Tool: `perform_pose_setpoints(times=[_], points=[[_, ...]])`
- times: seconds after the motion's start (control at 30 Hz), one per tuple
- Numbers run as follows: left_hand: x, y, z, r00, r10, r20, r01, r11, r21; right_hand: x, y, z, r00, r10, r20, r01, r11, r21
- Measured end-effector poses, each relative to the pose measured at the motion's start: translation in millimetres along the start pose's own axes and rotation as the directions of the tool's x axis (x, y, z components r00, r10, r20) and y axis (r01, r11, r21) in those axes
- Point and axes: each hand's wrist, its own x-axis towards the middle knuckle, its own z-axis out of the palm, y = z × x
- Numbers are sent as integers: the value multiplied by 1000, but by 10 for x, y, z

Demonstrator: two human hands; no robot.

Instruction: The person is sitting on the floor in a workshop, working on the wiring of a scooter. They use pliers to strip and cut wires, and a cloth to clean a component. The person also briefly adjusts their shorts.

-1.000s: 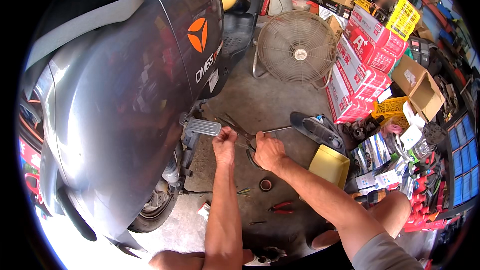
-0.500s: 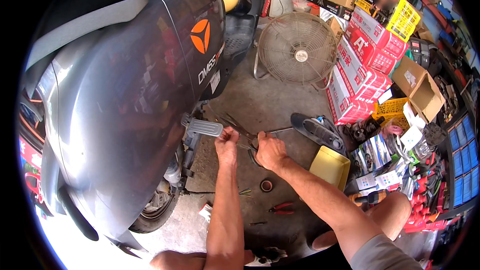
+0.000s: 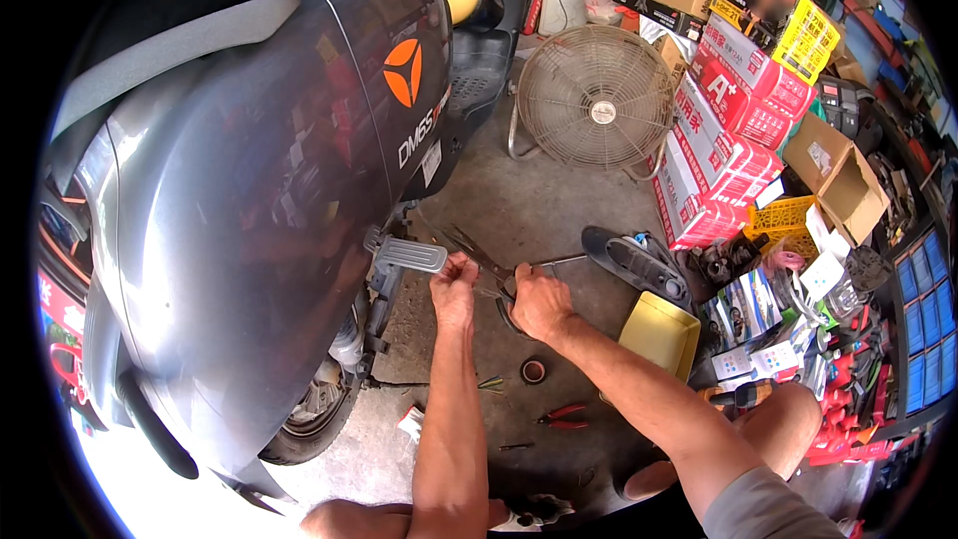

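My left hand (image 3: 454,284) is pinched on something too small to make out, just beside the flat silver footrest (image 3: 411,256) of a grey scooter (image 3: 239,200). My right hand (image 3: 539,299), just right of it, is closed round a dark long-jawed tool (image 3: 483,256), whose tips point up and left. Thin strands show between the two hands. Below them on the concrete floor (image 3: 469,190) lie a roll of dark tape (image 3: 533,369), red-handled pliers (image 3: 564,416) and a cable with several coloured ends (image 3: 489,383).
A round floor fan (image 3: 589,90) stands ahead. Stacked cartons (image 3: 718,160), a yellow crate (image 3: 778,220) and clutter line the right side, with blue drawers (image 3: 918,319) beyond. A black plastic panel (image 3: 634,265), yellow tray (image 3: 654,329) and power drill (image 3: 738,394) lie right of my arm.
The view has shifted slightly, so the scene sits a little further right in the frame. Both hands keep almost the same place and hold.
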Motion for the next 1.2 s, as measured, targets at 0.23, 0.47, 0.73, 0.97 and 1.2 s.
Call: perform_pose_setpoints(times=[0.23, 0.47, 0.73, 0.97, 1.2], points=[[20, -52, -16, 999, 33, -8, -33, 999, 8, 38, 2, -26, 1000, -4, 18, 5, 999, -51], [39, -61, -23, 999, 38, 8, -38, 999, 6, 45, 17, -31, 1000, -9, 14, 10, 998, -56], [3, -21, 19, 1000, 31, -4, -31, 999, 9, 50, 49, -49, 1000, -19, 16, 20, 998, -55], [35, -54, -35, 1000, 9, -3, -9, 1000, 22, 57, 60, -46, 999, -46, -4, 46, 998, -51], [23, -32, -22, 1000, -5, -7, 6, 1000, 30, 65, 85, -8, 999, -45, -15, 44, 998, -52]])
